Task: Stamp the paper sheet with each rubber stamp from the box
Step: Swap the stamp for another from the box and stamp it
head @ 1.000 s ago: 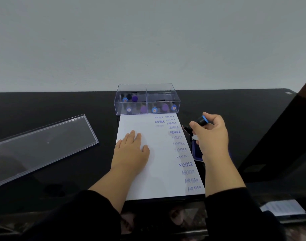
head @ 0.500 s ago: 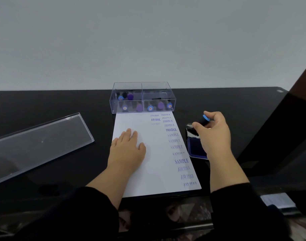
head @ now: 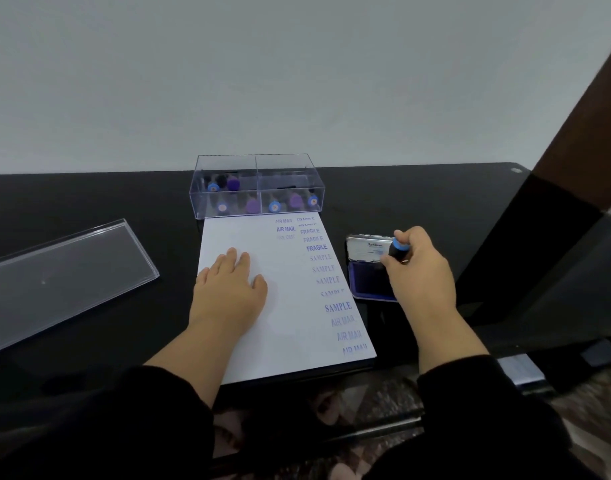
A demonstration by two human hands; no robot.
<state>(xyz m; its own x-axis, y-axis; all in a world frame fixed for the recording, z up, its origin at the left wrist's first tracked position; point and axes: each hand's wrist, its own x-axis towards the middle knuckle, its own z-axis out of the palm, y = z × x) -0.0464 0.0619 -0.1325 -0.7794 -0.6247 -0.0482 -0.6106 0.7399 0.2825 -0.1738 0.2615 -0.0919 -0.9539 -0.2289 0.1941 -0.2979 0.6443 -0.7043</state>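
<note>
A white paper sheet (head: 283, 282) lies on the black table, with a column of blue AIR MAIL, FRAGILE and SAMPLE prints down its right side. My left hand (head: 228, 289) rests flat on the sheet's left half. My right hand (head: 418, 271) grips a black rubber stamp with a blue top (head: 397, 249) and holds it down over the open blue ink pad (head: 366, 278) right of the sheet. The clear plastic box (head: 255, 185) at the sheet's far end holds several stamps with blue and purple tops.
The box's clear lid (head: 61, 275) lies on the table at the left. The ink pad's silver lid (head: 366, 247) stands open behind the pad. A dark wooden post (head: 574, 150) rises at the right. The table's front edge runs below the sheet.
My right hand has carried the stamp from the sheet's right edge over to the ink pad and lowered it there. My left hand has stayed flat on the paper.
</note>
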